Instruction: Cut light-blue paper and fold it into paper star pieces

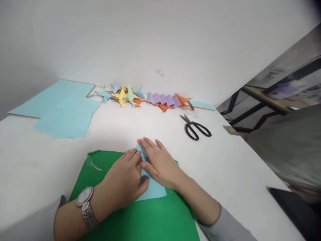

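A sheet of light blue paper (152,191), partly folded, lies on a green mat (160,219). My left hand (125,175), with a silver watch on its wrist, bends its fingers over the paper's left edge and holds it there; its thumb points across the sheet. Stretched out flat over the upper right part of the paper is my right hand (160,164), its thumb apart from its fingers. Both hands cover much of the sheet, so the exact fold is partly hidden. Black-handled scissors (192,127) lie beyond my right hand, their blades a little apart.
Larger light blue sheets (67,110) lie at the back left of the white table (120,129). Along the wall (150,43) sit several folded paper pieces (122,96) and a purple pleated strip (163,99). A dark flat object (293,209) is at the right edge.
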Tool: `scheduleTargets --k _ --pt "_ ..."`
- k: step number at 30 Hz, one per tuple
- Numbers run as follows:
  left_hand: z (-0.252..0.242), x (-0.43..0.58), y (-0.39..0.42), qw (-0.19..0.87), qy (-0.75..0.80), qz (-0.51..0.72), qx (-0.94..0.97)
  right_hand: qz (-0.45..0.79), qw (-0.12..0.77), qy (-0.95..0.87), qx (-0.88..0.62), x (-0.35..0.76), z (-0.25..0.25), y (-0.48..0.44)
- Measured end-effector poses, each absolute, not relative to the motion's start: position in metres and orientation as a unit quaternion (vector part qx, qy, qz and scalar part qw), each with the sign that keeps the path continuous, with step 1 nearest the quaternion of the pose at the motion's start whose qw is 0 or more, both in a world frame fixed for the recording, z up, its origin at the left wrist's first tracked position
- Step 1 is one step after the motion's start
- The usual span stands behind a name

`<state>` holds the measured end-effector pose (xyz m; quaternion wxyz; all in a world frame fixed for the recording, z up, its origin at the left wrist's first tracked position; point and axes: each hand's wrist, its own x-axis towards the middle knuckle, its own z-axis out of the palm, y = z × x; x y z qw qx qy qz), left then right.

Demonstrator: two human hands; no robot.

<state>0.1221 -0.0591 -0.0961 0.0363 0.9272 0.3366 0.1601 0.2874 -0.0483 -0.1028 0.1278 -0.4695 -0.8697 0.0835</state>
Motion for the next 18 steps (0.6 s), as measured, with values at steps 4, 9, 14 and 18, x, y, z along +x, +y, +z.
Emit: scheduleTargets --k 4,9,14,18 --pt "-0.0957 0.1224 -0.0595 0.025 0.34 0.151 0.928 0.084 0.156 -0.858 -0.482 0.2912 -0.1015 -0.0495" --pt "-0.0984 0.1215 -0.0579 0.007 0.327 0.155 0.932 0.061 0.166 -0.857 -0.484 0.2907 -0.0991 -0.0522" --pt "-0.1004 0.1196 -0.0565 0.001 0.327 0.15 0.933 0.044 0.199 -0.864 -0.46 0.295 -0.1024 -0.0527" --pt "-0.1004 0.1185 -0.0566 -0.005 0.342 0.144 0.929 0.028 0.214 -0.875 -0.434 0.2985 -0.1041 -0.0533"
